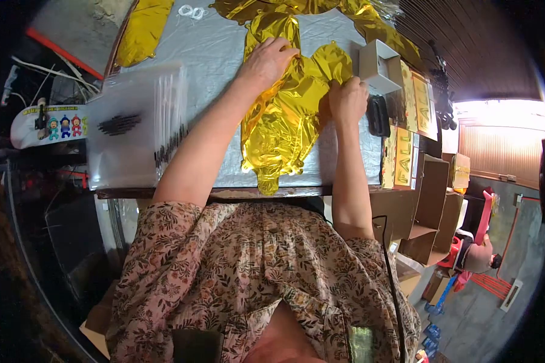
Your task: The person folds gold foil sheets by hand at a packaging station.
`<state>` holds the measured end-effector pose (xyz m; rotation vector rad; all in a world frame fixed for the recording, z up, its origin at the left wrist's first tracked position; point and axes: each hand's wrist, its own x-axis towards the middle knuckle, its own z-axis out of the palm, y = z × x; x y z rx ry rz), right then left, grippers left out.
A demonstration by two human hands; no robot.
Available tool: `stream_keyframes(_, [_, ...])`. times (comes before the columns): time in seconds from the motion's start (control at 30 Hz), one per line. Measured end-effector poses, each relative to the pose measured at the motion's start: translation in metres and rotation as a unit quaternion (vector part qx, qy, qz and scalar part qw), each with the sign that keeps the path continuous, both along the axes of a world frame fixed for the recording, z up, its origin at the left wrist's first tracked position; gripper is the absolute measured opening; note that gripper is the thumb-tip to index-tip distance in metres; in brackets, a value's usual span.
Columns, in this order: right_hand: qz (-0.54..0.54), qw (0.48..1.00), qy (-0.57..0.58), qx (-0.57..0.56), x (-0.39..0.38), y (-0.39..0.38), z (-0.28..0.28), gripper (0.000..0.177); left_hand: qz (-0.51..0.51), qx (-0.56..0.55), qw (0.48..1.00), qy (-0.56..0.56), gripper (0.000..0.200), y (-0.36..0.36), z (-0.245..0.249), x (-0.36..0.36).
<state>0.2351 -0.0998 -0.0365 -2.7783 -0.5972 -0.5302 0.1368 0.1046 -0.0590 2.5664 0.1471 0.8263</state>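
Note:
Flat, crinkled gold foil balloons [281, 136] lie in front of me on the silver-covered table. My left hand [269, 63] rests on the upper part of the foil, its fingers bent over and gripping a fold. At the right-hand lobe of the foil, my right hand [348, 101] is closed, pinching the edge between thumb and fingers. The narrow lower tab of the foil hangs at the table's front edge. My fingers partly hide the places where they grip.
To the left lies a stack of clear plastic bags [136, 127]. A white box [379, 65] and a black object [378, 116] stand on the right. More gold foil [144, 30] and white string [192, 12] lie farther back. Cardboard boxes [427, 199] and a person [475, 251] are at right.

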Motion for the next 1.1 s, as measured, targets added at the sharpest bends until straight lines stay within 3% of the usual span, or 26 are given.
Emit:
stream_keyframes(0.13, [0.014, 0.992, 0.039, 0.119, 0.007, -0.001, -0.007, 0.026, -0.006, 0.008, 1.0, -0.008, 0.031, 0.001, -0.004, 0.003])
stream_keyframes(0.23, [0.005, 0.994, 0.012, 0.11, 0.011, 0.006, -0.009, 0.016, -0.002, 0.012, 1.0, -0.006, 0.032, 0.001, -0.003, 0.002])
stream_keyframes(0.47, [0.065, 0.995, -0.032, 0.068, 0.009, 0.009, 0.003, 0.019, -0.004, 0.014, 1.0, -0.017, 0.03, 0.002, -0.006, 0.004])
stream_keyframes(0.57, [0.1, 0.988, 0.057, 0.106, -0.002, 0.007, 0.026, 0.029, -0.001, 0.021, 1.0, -0.019, 0.03, 0.003, -0.007, 0.005])
stream_keyframes(0.63, [0.143, 0.884, 0.204, 0.395, -0.009, 0.006, 0.037, 0.041, 0.001, 0.028, 0.999, -0.02, 0.03, 0.002, -0.007, 0.004])
stream_keyframes(0.67, [0.115, 0.753, 0.342, 0.551, -0.016, 0.004, 0.046, 0.055, -0.001, 0.022, 0.999, -0.024, 0.03, 0.002, -0.006, 0.003])
stream_keyframes(0.7, [0.123, 0.641, 0.404, 0.641, -0.015, -0.002, 0.044, 0.061, -0.004, 0.015, 0.999, -0.028, 0.03, 0.002, -0.006, 0.003])
stream_keyframes(0.77, [0.085, 0.74, 0.408, 0.528, -0.018, -0.013, 0.052, 0.059, -0.004, 0.016, 0.999, -0.03, 0.031, 0.001, -0.005, 0.002])
stream_keyframes(0.9, [0.125, 0.791, 0.437, 0.409, -0.029, -0.02, 0.049, 0.047, -0.005, 0.014, 0.999, -0.038, 0.032, 0.003, -0.009, 0.004])
stream_keyframes(0.97, [0.189, 0.868, 0.332, 0.319, -0.029, -0.016, 0.036, 0.031, -0.007, 0.012, 0.999, -0.031, 0.032, 0.002, -0.009, 0.004])
stream_keyframes(1.1, [0.219, 0.841, 0.293, 0.398, -0.027, -0.002, 0.021, 0.021, 0.003, 0.032, 0.999, -0.017, 0.034, 0.002, -0.006, 0.002])
